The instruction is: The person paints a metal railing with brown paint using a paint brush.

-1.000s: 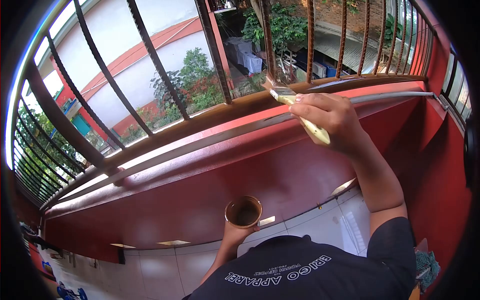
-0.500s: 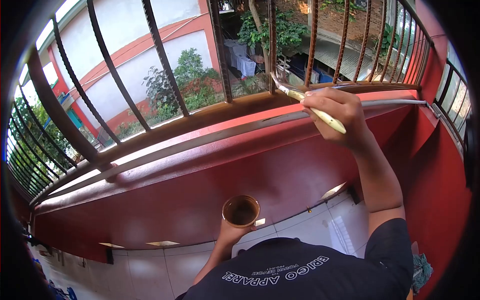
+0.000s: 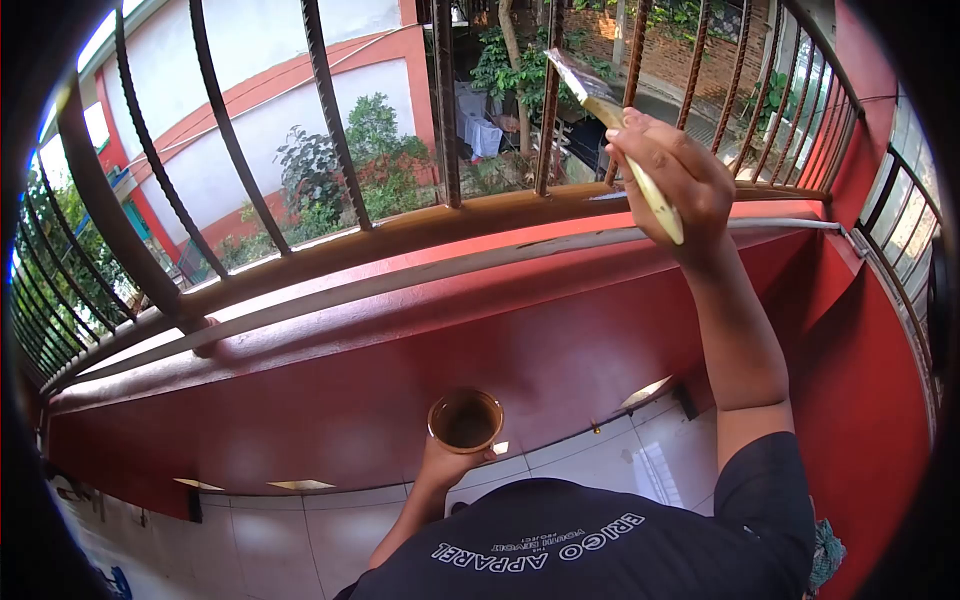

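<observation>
Hands both full: right hand (image 3: pixel 675 175) around flat cream-handled brush (image 3: pixel 598 97), left hand (image 3: pixel 445 467) around round brown-stained cup (image 3: pixel 465 420).

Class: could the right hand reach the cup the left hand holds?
Probably yes: right hand, gripping the brush up at the bars, has open air down to the cup held below.

Metal and gloss
Bars (image 3: pixel 335 110) above the rail (image 3: pixel 400 235) rough, ribbed metal; wall (image 3: pixel 450 340) below it glossy red; brush (image 3: pixel 603 105) handle smooth
</observation>
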Tool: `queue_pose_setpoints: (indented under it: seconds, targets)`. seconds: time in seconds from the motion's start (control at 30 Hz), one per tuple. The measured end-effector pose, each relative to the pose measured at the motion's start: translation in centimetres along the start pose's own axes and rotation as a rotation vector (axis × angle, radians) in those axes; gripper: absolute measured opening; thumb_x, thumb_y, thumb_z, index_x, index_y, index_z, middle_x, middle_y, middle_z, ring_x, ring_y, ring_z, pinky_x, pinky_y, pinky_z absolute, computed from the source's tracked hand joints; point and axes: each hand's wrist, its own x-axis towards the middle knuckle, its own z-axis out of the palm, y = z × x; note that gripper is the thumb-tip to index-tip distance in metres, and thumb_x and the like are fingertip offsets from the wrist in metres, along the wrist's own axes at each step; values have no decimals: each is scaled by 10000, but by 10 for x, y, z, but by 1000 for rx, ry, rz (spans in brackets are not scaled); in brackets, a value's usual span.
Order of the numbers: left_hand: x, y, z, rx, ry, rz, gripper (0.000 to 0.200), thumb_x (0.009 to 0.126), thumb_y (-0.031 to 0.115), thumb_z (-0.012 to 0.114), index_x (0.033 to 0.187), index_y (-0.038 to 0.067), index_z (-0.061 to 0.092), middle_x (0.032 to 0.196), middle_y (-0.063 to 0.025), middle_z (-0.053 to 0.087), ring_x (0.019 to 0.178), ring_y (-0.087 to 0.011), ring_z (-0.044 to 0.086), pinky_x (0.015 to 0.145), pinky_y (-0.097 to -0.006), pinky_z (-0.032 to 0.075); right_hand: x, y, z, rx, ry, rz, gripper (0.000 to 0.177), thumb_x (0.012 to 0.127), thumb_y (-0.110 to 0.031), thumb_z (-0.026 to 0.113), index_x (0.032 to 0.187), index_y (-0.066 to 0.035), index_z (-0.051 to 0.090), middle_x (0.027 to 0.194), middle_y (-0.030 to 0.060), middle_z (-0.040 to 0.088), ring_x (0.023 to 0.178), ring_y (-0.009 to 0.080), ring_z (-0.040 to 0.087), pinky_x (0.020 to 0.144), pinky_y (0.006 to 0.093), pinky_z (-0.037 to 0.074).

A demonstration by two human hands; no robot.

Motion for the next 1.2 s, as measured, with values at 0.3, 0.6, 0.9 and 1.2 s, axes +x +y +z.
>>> queue_pose_setpoints:
  seconds: [0.3, 0.6, 0.9, 1.2]
  targets:
    - [1, 5, 0, -66, -15, -11, 720, 569, -18, 901, 1206, 21, 568, 1093, -57, 648, 991, -156, 627, 827, -317, 544, -29, -25, -30, 321, -110, 394, 150, 827, 14, 727, 972, -2, 694, 877, 108, 691, 785, 199, 707, 667, 280, 563]
    - [1, 8, 11, -102, -11, 66, 769, 528, -24, 906, 1217, 31, 567, 1038, -44, 655, 910, -144, 639, 775, -300, 541, -54, -3, 23, 1015, 414, 1166, 118, 910, -28, 671, 1008, 35, 672, 925, 106, 679, 808, 189, 697, 760, 310, 611]
    - [1, 2, -1, -56, -61, 34, 767, 572, 39, 936, 1232, 29, 546, 1117, -59, 648, 1024, -166, 625, 879, -334, 527, -51, -35, 19, 323, 406, 778, 107, 878, 30, 684, 984, 43, 677, 890, 109, 679, 739, 137, 637, 660, 260, 523]
    - [-15, 12, -18, 3, -69, 46, 714, 568, 82, 946, 1178, 21, 580, 1058, -54, 661, 991, -162, 630, 863, -327, 521, -25, -108, 62, -50, 194, 509, 216, 769, 36, 740, 961, -47, 686, 792, 87, 657, 644, 222, 643, 552, 307, 516]
